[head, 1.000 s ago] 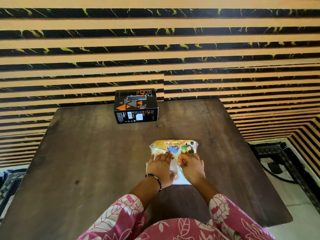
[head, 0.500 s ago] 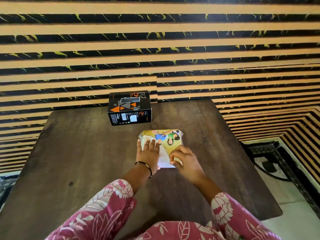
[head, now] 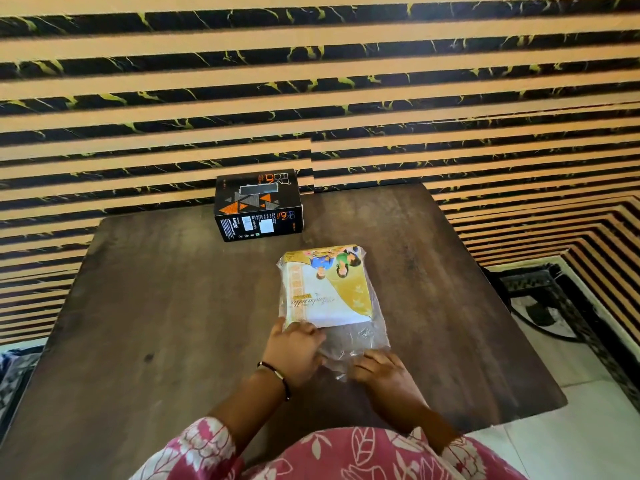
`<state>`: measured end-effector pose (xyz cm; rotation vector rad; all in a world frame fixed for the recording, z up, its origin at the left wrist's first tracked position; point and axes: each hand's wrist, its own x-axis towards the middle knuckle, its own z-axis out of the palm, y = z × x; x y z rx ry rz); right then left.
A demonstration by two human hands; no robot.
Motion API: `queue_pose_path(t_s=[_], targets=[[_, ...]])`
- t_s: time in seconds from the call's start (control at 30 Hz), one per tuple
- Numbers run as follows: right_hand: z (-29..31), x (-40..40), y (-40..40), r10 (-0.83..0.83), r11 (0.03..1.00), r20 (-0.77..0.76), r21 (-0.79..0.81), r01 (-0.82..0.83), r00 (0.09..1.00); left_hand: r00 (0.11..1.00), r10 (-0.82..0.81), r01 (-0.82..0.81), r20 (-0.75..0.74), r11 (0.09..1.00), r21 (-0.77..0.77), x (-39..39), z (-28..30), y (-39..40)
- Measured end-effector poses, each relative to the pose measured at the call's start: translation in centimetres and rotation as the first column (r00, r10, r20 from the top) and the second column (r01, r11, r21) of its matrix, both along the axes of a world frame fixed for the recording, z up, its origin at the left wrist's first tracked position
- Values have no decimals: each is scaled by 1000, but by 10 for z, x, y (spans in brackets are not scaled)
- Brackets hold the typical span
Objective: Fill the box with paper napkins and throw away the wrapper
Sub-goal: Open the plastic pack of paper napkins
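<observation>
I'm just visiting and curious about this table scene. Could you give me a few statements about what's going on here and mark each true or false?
1. The napkin pack lies flat on the table. True.
2. The black box sits nearer the person than the napkin pack. False: it stands beyond the pack, by the far edge near the striped wall.
3. The left hand is at the pack's near corner, on the clear wrapper. True.
4. The right hand is lifting the black box. False: it is on the loose end of the wrapper.
5. The napkins are already inside the box. False: they are in their wrapper.
</observation>
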<state>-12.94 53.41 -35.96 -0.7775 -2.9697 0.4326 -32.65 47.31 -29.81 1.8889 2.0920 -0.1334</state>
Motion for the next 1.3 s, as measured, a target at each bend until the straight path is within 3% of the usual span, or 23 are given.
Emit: queue_pose_path(t_s=[0.13,0.3,0.47,0.57,0.67,0.77,0.83,0.87,0.93,0.97,1.0,1.03,1.17,1.3], targets=[[-2,14,-11,0,992,-16,-124,-2,1000,1000,5,-5,0,1000,-19,2,-5,-3],[-5,25,-15,9,1000,51,-24,-8,999,1000,20,-20,19,1000,-8,3,-5,-2],[7,18,-14,-144,990,-251,-41,138,957,997,11,-11,-73,1000,2,8,-6,-2],[23,1,-13,-141,990,-317,-40,135,938,992,3,-3,-123,1000,-5,13,-1,-1],[32,-15,-13,-87,991,-269,-119,57,959,998,60,-59,-28,998,26,13,7,-1],[34,-32,-16,-199,948,-216,-289,132,956,975,148,-160,165,985,63,8,15,-1],[35,-43,-14,-384,811,-133,-521,265,914,958,158,-183,240,979,85,9,20,-1],[38,-50,-12,-509,668,-88,-668,328,856,953,151,-182,262,978,97,10,23,-2],[48,-63,-7,-798,140,76,-942,306,598,942,138,-187,305,973,138,15,30,-1],[52,-69,-3,-858,-132,212,-971,199,467,938,133,-194,321,967,166,17,32,-1],[53,-71,0,-870,-297,310,-950,95,382,934,128,-200,334,961,191,19,34,-1],[54,-73,4,-872,-367,360,-929,42,333,930,122,-207,348,954,218,21,37,-1],[57,-75,12,-866,-454,439,-891,-9,240,911,99,-228,400,930,289,21,42,-2],[58,-77,19,-833,-539,504,-832,-131,227,909,78,-234,408,908,348,20,48,1]])
